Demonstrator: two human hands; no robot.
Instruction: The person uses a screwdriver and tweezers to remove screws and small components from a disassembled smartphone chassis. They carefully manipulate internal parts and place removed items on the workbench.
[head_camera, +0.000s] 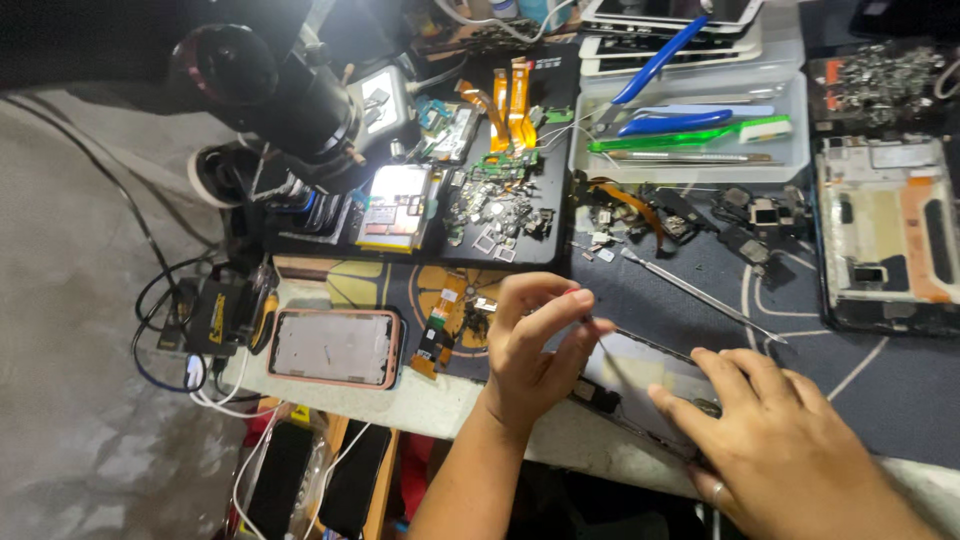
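Metal-framed opened phone (640, 385) lies near; right hand (790, 440) presses flat (empty) steadying it, left hand (535, 350) pinches a thin tool (578, 300) for precision.

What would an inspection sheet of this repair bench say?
Surface: dark mat with white lines, on a pale bench edge.
Job's things: opened phone lying flat under both hands.
Clutter: pink-framed phone, orange flex strips, loose metal parts, clear tray of tools, phone frame, metal rod.
Grippers: left hand pinches a thin tool over the opened phone; right hand presses flat on it.
Cables: black and white leads at the left edge.
Surroundings: microscope at upper left; grey floor.
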